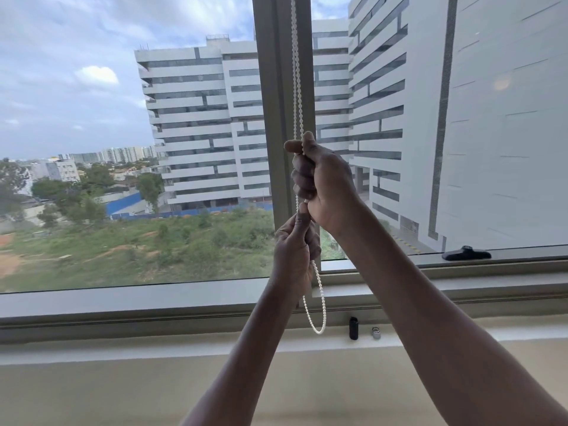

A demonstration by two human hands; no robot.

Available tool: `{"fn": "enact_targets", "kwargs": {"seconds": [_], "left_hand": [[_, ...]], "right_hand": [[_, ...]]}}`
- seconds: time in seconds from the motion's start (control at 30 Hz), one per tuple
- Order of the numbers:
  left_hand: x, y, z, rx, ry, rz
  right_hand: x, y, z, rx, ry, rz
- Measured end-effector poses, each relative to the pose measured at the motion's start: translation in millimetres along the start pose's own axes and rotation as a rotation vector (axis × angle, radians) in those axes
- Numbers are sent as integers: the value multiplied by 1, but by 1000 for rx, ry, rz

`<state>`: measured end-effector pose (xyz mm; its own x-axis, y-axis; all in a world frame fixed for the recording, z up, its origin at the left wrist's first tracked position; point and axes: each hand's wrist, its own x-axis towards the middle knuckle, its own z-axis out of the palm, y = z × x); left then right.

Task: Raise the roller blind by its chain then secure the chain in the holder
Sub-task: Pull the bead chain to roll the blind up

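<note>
Two strands of white bead chain point(296, 87) run down the front of the grey mullion point(273, 118), from the top edge into the hands. Right hand point(322, 182) is the upper one, fist clenched on the chain, thumb on top. Left hand point(293, 250) sits directly under it, touching, thumb and fingers pinching the chain. Below the left hand the chain's loop point(318, 315) hangs free, its bottom just above the sill point(123, 352), not touching it. Right of the loop on the sill: small black cylinder point(353, 328) upright, small silver piece point(376, 332) beside it; can't tell what either is. Black window handle point(465, 253) lies on the lower frame, well right of the hands. Open room left of the grip, both forearms fill the space below it.
</note>
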<state>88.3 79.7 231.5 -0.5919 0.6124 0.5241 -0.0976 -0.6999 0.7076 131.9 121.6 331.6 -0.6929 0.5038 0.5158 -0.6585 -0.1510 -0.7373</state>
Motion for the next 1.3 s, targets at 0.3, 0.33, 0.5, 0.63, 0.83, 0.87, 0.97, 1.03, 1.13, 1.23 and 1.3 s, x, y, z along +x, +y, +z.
{"fn": "enact_targets", "kwargs": {"seconds": [0.3,0.33,0.5,0.63,0.83,0.87,0.97,1.03,1.13,1.23,1.3], "left_hand": [[10,3,-13,216,-79,32],[11,4,-14,212,-101,15],[20,13,-18,177,-167,-182],[35,39,-9,79,-184,-181],[59,95,24,89,-252,-132],[60,97,29,93,-264,-125],[55,86,37,92,-210,-97],[52,75,33,27,-177,-88],[53,68,26,-64,-172,-95],[53,67,22,-83,-158,-71],[53,66,21,-93,-138,-55]], "right_hand": [[-3,7,4,-218,50,-282],[-3,8,4,-244,58,-308],[-4,10,-3,-356,101,-407],[-17,35,-13,-482,159,-447],[-45,87,-38,-516,151,-345],[-47,94,-40,-510,159,-326],[-49,103,-42,-486,189,-294],[-46,104,-42,-461,182,-278],[-44,104,-43,-458,170,-289],[-43,105,-43,-433,148,-263],[-43,105,-43,-388,123,-216]]}}
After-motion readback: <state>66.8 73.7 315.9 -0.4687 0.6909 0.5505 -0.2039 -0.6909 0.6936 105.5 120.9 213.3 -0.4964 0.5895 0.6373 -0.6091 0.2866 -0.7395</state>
